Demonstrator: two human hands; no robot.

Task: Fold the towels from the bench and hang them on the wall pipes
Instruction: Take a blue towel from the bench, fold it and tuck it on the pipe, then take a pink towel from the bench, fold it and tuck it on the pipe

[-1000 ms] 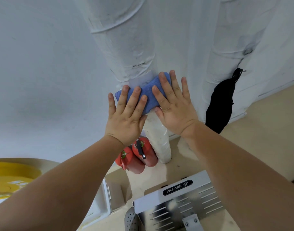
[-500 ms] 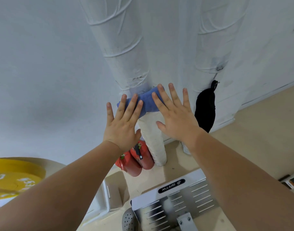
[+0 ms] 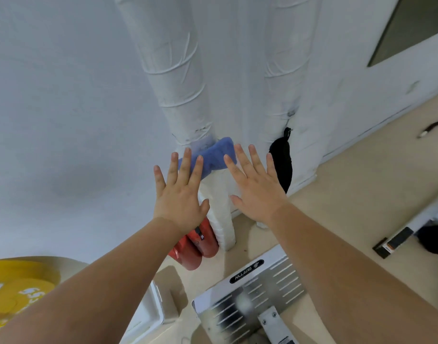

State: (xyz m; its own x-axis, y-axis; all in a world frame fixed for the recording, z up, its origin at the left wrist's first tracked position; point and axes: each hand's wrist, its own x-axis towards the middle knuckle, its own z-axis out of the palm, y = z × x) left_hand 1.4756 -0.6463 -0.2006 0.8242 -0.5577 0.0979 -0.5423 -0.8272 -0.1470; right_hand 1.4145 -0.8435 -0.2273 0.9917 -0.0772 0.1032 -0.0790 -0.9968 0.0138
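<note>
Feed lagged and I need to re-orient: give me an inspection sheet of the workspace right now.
Surface: bench not in view; beige floor below.
Job's things: blue towel on the left wall pipe; black item hangs by the right wall pipe.
Clutter: red extinguishers, yellow disc, slotted metal plate.
Hands: left hand and right hand open, fingers spread at the towel; contact unclear.
Cables: one dark cable on the floor, far right.
Surroundings: white wall.
</note>
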